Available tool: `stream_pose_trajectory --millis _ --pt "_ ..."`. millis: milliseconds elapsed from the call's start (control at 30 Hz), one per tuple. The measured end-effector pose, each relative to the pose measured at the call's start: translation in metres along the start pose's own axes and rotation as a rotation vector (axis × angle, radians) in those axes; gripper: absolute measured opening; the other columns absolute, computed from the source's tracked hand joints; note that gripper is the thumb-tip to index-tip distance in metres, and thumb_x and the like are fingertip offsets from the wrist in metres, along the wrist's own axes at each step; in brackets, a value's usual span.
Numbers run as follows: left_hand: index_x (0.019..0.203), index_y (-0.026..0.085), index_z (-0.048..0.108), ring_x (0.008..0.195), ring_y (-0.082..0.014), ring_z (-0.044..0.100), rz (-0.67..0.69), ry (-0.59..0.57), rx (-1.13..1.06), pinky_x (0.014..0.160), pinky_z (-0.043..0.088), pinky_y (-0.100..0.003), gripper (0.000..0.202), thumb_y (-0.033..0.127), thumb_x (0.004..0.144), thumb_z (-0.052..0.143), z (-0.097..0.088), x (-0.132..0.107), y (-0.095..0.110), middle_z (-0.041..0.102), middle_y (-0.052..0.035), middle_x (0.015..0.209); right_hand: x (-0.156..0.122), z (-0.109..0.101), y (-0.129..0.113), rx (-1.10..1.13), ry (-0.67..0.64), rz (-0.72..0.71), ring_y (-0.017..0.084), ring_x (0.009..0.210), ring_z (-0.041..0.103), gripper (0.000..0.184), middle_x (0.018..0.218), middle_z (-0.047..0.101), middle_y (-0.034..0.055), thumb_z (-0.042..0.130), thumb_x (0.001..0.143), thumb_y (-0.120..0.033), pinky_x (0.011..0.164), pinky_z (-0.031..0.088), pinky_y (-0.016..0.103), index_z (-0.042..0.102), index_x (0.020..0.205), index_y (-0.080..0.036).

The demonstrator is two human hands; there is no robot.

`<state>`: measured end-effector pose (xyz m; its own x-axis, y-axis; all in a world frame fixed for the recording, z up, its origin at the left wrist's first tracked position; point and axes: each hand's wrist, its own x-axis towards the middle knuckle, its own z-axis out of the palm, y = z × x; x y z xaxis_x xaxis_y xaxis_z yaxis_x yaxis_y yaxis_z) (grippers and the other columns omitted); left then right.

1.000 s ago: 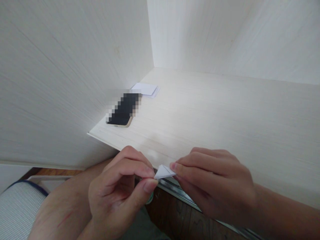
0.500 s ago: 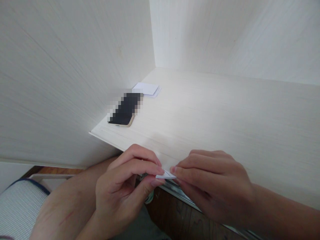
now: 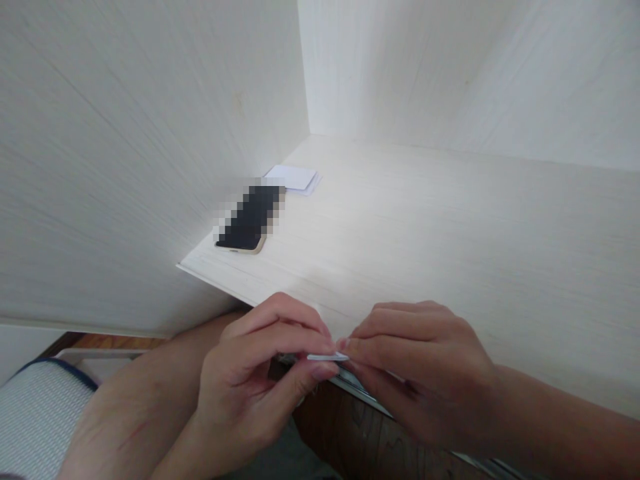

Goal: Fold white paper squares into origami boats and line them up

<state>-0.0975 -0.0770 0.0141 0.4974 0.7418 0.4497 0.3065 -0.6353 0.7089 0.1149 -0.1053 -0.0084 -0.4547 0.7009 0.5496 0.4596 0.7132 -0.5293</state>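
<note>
A small folded piece of white paper (image 3: 326, 357) is pinched between my two hands, just over the front edge of the pale desk. My left hand (image 3: 265, 370) grips its left part between thumb and fingers. On its right end, the fingertips of my right hand (image 3: 425, 360) are closed, touching or almost touching those of the left. Most of the paper is hidden by the fingers, with only a thin edge showing.
Further back on the pale desk (image 3: 450, 220) lies a phone (image 3: 250, 220) with a dark screen, partly pixelated. Several white paper sheets (image 3: 293, 177) sit behind it against the left panel (image 3: 125, 147). A bare leg (image 3: 145, 400) is below, beside a textured light seat (image 3: 45, 420).
My hands have drawn closer together, the left moving slightly right. The paper has tilted, so its upper face is now mostly hidden and only its edge shows.
</note>
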Motion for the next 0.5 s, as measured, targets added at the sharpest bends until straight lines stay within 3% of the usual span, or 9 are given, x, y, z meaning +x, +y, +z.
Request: stream_pose_trajectory --millis 167,300,500 --pt "0.082 0.019 0.072 0.068 -0.0140 0.070 -0.027 -0.029 -0.049 0.059 0.057 -0.020 0.011 0.010 0.087 0.070 0.003 -0.001 0.003 0.073 -0.0030 0.078 0.004 -0.001 -0.003 0.133 -0.045 0.053 0.010 0.057 0.055 0.017 0.067 0.066 0.0021 0.059 0.092 -0.008 0.053 0.040 0.021 0.072 0.083 -0.014" --pt "0.082 0.020 0.074 0.071 -0.0134 0.068 -0.128 0.052 -0.205 0.061 0.056 -0.020 0.007 0.017 0.088 0.073 0.014 -0.006 -0.001 0.070 -0.0015 0.079 0.006 -0.003 -0.002 0.261 -0.071 0.157 0.006 0.051 0.047 0.020 0.061 0.060 -0.0002 0.061 0.090 -0.007 0.049 0.034 0.019 0.071 0.073 -0.012" --pt "0.078 0.020 0.075 0.074 -0.0126 0.065 -0.315 -0.019 -0.308 0.065 0.052 -0.021 0.014 0.020 0.092 0.070 0.020 -0.008 -0.002 0.069 -0.0009 0.078 0.009 -0.005 0.000 0.391 -0.128 0.303 0.004 0.049 0.042 0.024 0.057 0.054 -0.0026 0.065 0.090 -0.013 0.048 0.031 0.018 0.070 0.066 -0.011"
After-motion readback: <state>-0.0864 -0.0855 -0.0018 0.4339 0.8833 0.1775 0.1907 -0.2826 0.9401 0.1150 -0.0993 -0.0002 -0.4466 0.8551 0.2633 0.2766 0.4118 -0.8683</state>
